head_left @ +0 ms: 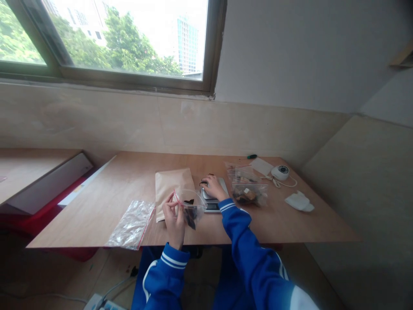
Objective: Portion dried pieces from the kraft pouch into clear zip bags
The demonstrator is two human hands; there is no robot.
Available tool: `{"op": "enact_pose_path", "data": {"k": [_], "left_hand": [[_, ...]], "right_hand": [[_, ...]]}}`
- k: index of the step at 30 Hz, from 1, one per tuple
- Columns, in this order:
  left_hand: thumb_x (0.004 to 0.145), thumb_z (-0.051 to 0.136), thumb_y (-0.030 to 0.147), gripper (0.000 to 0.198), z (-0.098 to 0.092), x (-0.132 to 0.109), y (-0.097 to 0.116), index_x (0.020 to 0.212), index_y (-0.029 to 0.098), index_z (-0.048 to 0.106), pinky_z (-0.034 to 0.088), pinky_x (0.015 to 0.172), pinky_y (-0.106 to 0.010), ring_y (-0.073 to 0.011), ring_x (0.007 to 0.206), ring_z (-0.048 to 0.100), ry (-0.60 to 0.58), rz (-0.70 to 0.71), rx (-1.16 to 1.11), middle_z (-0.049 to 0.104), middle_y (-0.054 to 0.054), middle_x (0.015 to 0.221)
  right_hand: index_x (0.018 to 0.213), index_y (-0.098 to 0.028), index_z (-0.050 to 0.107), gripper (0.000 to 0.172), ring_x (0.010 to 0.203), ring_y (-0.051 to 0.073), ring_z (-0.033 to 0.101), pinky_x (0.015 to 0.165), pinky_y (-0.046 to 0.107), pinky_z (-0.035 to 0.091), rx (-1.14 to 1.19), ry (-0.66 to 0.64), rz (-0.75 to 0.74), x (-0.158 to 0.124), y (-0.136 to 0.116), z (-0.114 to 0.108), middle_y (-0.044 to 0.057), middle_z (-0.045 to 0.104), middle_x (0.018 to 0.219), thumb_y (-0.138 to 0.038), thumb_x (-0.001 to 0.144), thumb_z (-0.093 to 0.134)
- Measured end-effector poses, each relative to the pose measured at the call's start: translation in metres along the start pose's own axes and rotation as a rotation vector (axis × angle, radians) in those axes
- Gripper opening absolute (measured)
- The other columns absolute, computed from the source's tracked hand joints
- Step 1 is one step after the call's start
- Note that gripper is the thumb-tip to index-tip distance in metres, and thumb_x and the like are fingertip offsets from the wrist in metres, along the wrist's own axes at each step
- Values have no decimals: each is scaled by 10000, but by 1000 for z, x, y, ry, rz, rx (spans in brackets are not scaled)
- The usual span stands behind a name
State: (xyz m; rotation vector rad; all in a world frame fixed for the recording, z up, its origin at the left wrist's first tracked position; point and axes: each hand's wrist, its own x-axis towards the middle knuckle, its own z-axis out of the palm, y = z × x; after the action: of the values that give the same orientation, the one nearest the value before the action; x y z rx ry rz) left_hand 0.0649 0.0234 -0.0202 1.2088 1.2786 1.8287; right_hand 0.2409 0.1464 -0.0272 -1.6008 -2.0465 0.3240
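My left hand (pixel 174 219) pinches the rim of a clear zip bag (pixel 199 206) with a red seal line, held up over the table's front part. Dark, flat pieces (pixel 191 216) lie inside it; I cannot tell their kind. My right hand (pixel 213 187) is over the plate of a small silver kitchen scale (pixel 223 184), fingers curled at a thin dark piece (pixel 204 183). The hand covers much of the plate, and the scale's dark display (pixel 212 206) shows below it. Behind the bag lies a flat brown paper pouch (pixel 172 177).
An empty-looking clear zip bag (pixel 131 224) overhangs the table's front edge at left. Right of the scale lie filled clear bags (pixel 250 194). Farther right are a white dome camera (pixel 280 172) with its cable, a crumpled white tissue (pixel 299 201) and a green-handled screwdriver (pixel 252 156).
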Motion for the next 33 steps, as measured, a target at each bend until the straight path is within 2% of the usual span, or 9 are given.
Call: {"op": "enact_pose_path", "data": {"k": [3,7,12,16,18,21,24,29,33], "left_hand": [[851,561,349,178,-3,1,0,823,195,479,335,1063,-447,-248,1288,415,4,12,39,497,-110,1269],[859,547,365,179,-2,2,3,832,199,485,340,1063,-443,-246,1281,427,-3,-15,33,494,-111,1287],[836,571,394,210,4,3,5,814,201,490,359,1051,-447,-259,1283,423,-3,-41,18,504,-113,1275],[840,567,396,217,6,3,3,829,196,485,351,1052,-464,-258,1274,428,-9,-51,40,496,-127,1282],[839,564,410,232,6,4,2,842,193,482,376,1033,-454,-259,1272,432,-3,-47,17,486,-131,1293],[830,569,431,253,4,4,4,830,194,482,401,1016,-433,-259,1255,454,9,-45,7,508,-123,1265],[830,574,419,238,1,3,6,813,199,487,414,1009,-427,-259,1249,461,13,-57,13,525,-114,1231],[832,578,401,215,-3,3,9,825,205,491,396,1032,-440,-249,1250,457,14,-60,16,502,-99,1269],[843,564,389,201,-2,2,9,837,201,492,381,1045,-457,-249,1267,435,-17,-55,8,490,-103,1279]], "right_hand": [[933,-179,698,155,1090,264,517,939,399,354,-54,16,26,-4,4,10,103,671,1049,-257,841,600],[865,-199,704,128,1016,250,556,908,395,343,-81,34,27,-11,0,4,82,704,972,-277,841,605],[946,-215,689,201,932,201,611,845,331,425,394,154,-18,-18,-24,-29,52,710,982,-355,827,607],[1037,-218,675,302,938,179,632,814,293,471,688,-56,-156,-19,-38,-47,46,696,1056,-427,861,545],[1066,-217,667,336,977,177,624,835,293,470,627,-86,-146,-13,-33,-43,51,686,1092,-417,916,444],[1085,-196,655,343,1056,181,586,922,310,429,283,73,81,5,-10,-27,77,665,1129,-328,945,370],[1045,-137,666,266,1139,247,524,1005,395,347,83,115,257,27,15,-12,151,645,1132,-215,880,471],[916,-143,698,180,1167,309,492,1019,477,289,-14,58,371,51,31,2,168,665,1068,-158,794,568],[878,-152,704,150,1148,320,512,1010,509,280,-11,45,419,53,32,5,166,687,1014,-170,796,580]]}}
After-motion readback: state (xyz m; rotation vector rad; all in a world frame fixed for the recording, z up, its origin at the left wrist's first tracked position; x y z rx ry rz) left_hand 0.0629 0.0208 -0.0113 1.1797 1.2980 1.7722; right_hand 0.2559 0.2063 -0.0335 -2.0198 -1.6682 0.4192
